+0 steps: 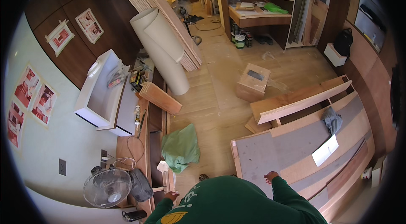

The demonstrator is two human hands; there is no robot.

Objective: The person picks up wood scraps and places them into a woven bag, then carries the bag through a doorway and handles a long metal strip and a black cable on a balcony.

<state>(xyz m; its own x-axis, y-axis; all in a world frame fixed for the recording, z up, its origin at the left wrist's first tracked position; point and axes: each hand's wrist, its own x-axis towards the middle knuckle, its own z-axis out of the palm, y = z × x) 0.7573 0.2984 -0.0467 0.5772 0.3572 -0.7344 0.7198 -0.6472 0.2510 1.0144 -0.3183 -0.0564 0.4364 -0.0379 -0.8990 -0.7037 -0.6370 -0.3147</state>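
Note:
My left hand [171, 195] is low beside the open-topped wooden cabinet [157, 156], its fingers loosely apart and nothing visible in them. My right hand [271, 176] hovers by the near edge of a panel-topped work surface [266, 152]; its fingers are loosely bent and apart, with nothing showing between them. Whether either hand touches wood I cannot tell. A green cloth or bag [181, 147] is draped ahead of my left hand. Beyond my right hand lie a white sheet of paper [325, 150] and a crumpled grey cloth [332, 121].
A desk fan [107, 187] and a dark bag [141, 185] stand at the left. Farther ahead are a large beige roll [158, 50], a cardboard box [253, 82] and leaning boards [156, 12]. A long wooden frame [302, 101] lies across the work surface's far side.

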